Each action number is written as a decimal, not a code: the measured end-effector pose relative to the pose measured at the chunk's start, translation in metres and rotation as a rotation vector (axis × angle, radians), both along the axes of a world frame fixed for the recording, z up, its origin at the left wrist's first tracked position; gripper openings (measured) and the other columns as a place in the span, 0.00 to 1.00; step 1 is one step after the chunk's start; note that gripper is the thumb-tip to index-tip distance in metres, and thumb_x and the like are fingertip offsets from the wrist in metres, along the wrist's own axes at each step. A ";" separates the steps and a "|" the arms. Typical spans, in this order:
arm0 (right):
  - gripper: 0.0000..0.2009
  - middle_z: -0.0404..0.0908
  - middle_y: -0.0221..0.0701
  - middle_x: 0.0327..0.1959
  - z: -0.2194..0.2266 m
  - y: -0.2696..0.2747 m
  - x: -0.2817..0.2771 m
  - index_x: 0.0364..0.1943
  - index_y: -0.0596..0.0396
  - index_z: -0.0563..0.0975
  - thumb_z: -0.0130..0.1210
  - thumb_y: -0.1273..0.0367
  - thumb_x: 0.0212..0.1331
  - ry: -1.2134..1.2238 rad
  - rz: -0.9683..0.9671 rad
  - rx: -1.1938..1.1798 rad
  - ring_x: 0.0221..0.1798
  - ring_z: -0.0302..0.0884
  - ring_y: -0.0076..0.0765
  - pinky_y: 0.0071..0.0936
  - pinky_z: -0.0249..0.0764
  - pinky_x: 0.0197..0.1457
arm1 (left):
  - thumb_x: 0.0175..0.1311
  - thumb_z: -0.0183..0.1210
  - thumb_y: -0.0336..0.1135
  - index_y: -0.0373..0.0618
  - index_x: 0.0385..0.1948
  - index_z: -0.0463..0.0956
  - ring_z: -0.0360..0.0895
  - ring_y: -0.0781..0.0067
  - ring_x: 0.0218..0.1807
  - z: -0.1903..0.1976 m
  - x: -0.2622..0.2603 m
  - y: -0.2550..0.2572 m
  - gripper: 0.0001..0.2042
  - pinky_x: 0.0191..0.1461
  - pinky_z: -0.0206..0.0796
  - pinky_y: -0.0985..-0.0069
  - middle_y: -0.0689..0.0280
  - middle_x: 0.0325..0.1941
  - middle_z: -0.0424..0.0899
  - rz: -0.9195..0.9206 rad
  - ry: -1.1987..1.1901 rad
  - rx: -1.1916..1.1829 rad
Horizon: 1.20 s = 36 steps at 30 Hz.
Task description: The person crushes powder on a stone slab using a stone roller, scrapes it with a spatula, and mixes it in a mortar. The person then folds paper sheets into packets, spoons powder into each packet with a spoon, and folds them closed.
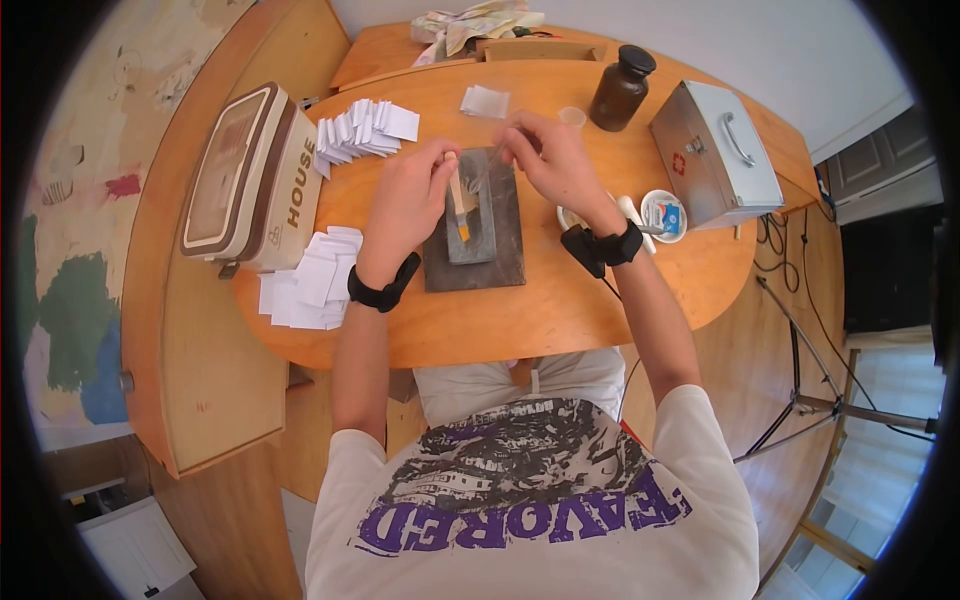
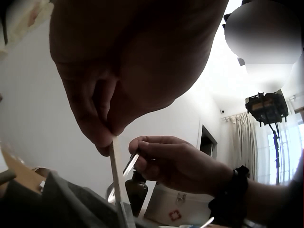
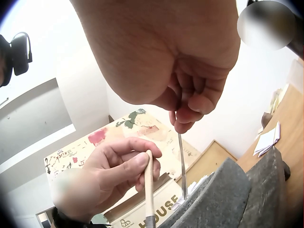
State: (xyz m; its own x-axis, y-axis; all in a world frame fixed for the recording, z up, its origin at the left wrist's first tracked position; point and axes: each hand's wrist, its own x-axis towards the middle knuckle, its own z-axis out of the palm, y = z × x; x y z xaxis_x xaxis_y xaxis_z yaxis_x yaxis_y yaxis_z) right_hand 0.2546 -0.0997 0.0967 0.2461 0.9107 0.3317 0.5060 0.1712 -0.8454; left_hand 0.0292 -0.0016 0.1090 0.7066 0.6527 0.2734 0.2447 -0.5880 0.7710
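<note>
My left hand [image 1: 415,195] pinches the top of a slim pale wooden stick [image 3: 149,185], whose lower part is grey in the right wrist view. In the head view the stick slants down to a yellowish end over a grey stone block [image 1: 480,238], which lies on a darker slab [image 1: 507,272]. My right hand [image 1: 560,170] holds a thin metal tool [image 3: 182,164] between thumb and fingertips, its flattened end pointing down. The two hands are apart, one on either side of the block. Whether the stick's end touches the stone I cannot tell.
Folded white papers [image 1: 365,130] and loose paper slips [image 1: 315,280] lie at the left beside a HOUSE box [image 1: 285,190]. At the right are a dark jar [image 1: 620,90], a silver case [image 1: 720,160] and a white bowl [image 1: 664,216]. A small clear cup [image 1: 572,117] stands behind my right hand.
</note>
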 end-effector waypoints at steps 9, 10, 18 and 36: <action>0.10 0.92 0.36 0.32 -0.002 0.000 0.000 0.46 0.60 0.87 0.54 0.72 0.79 -0.004 -0.002 0.002 0.36 0.91 0.39 0.36 0.84 0.45 | 0.80 0.64 0.27 0.36 0.52 0.84 0.87 0.58 0.34 0.002 0.002 0.001 0.07 0.42 0.77 0.64 0.52 0.34 0.88 0.006 -0.016 -0.002; 0.10 0.92 0.36 0.32 -0.004 0.000 0.001 0.46 0.60 0.87 0.54 0.72 0.79 -0.004 0.000 0.002 0.36 0.91 0.39 0.36 0.84 0.45 | 0.80 0.64 0.27 0.36 0.52 0.84 0.87 0.60 0.34 -0.003 0.005 0.003 0.07 0.42 0.77 0.65 0.53 0.34 0.88 0.035 -0.042 0.070; 0.10 0.92 0.36 0.31 0.002 -0.004 -0.003 0.46 0.60 0.87 0.54 0.71 0.80 -0.004 -0.005 -0.003 0.36 0.91 0.39 0.36 0.83 0.45 | 0.82 0.63 0.30 0.39 0.52 0.85 0.87 0.75 0.35 -0.013 0.002 0.008 0.07 0.42 0.79 0.73 0.63 0.33 0.88 0.026 -0.143 -0.065; 0.10 0.85 0.40 0.32 -0.019 0.050 0.017 0.46 0.56 0.84 0.53 0.67 0.82 -0.231 0.199 0.140 0.36 0.83 0.54 0.44 0.79 0.44 | 0.81 0.63 0.28 0.38 0.51 0.85 0.89 0.62 0.36 -0.003 0.004 0.008 0.06 0.45 0.81 0.69 0.56 0.36 0.90 -0.001 -0.048 0.149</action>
State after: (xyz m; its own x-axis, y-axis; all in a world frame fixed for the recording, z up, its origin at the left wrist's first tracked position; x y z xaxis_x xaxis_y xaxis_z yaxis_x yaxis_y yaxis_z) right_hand 0.2712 -0.0501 0.0780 -0.0281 0.8752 0.4830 0.6268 0.3918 -0.6735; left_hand 0.0329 0.0064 0.1064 0.6910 0.6017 0.4006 0.2093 -0.6970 0.6859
